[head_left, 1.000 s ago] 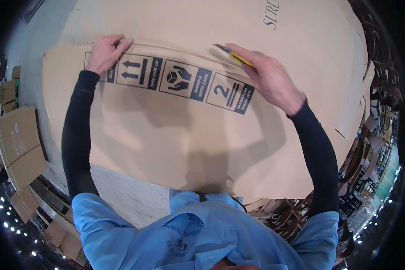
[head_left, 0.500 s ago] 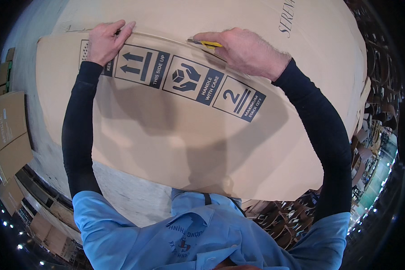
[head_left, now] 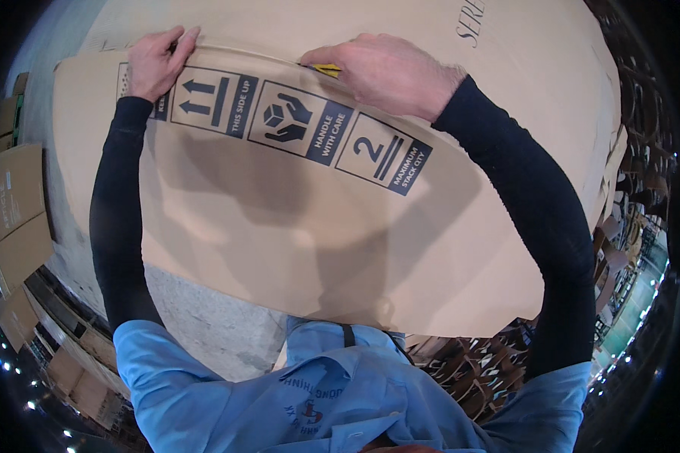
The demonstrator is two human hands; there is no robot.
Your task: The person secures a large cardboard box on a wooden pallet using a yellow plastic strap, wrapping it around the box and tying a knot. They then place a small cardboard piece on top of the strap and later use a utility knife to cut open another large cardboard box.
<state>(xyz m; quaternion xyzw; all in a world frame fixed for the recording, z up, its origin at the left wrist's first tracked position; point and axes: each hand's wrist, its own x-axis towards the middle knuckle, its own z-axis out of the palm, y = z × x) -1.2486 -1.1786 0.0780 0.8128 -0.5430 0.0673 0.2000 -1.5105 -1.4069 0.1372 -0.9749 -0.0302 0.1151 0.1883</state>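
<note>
A large brown cardboard sheet [head_left: 234, 226] with printed dark handling symbols lies in front of me, a raised crease or edge running across its upper part. My right hand [head_left: 389, 72] is closed around a yellow utility knife [head_left: 326, 70], its index finger stretched along the tool toward that line. The knife's tip is at the line; how deep the blade sits cannot be seen. At the left end of the line, my left hand [head_left: 157, 64] grips the cardboard edge between thumb and fingers. Some of its fingertips are hidden.
More cardboard [head_left: 431, 19] extends beyond the line. Folded cardboard boxes [head_left: 15, 204] stand at the far left on the grey floor [head_left: 204, 321]. Many brown curved pieces [head_left: 483, 362] are stacked at the lower right and along the right side.
Both hands and the knife appear slightly farther left and up in the picture. The printed cardboard has shifted the same way, so part of this comes from the view moving.
</note>
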